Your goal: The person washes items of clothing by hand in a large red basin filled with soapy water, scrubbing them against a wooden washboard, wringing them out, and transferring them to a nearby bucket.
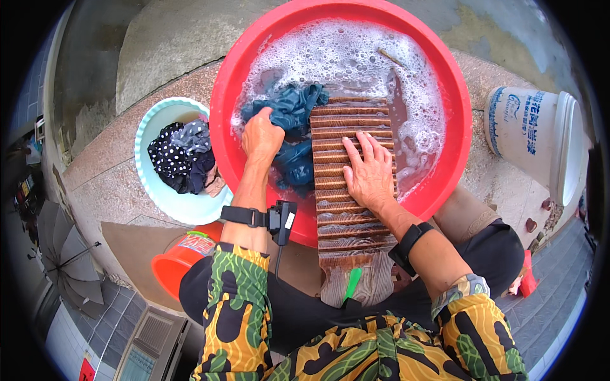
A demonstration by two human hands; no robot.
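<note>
My left hand [263, 135] grips a wet dark teal cloth [298, 107] at the left side of a large red plastic basin [460, 100]. Part of that cloth hangs down into the water left of a ridged wooden washboard [352, 183]. The washboard leans from the basin towards my lap, its lower end over my thighs. Flat on its ridges rests my right hand [371, 174], fingers somewhat spread, with nothing in its grasp. Foamy soapy water [333, 52] surrounds the board's upper end, and a thin brown stick [391, 57] floats in the foam.
A pale turquoise basin [143, 169] with dark polka-dot clothes [178, 157] stands at the left, touching or close to the red basin. Below it is an orange bucket [171, 264]. A white plastic bucket [522, 124] is at the right. An umbrella [66, 266] lies open at the far left.
</note>
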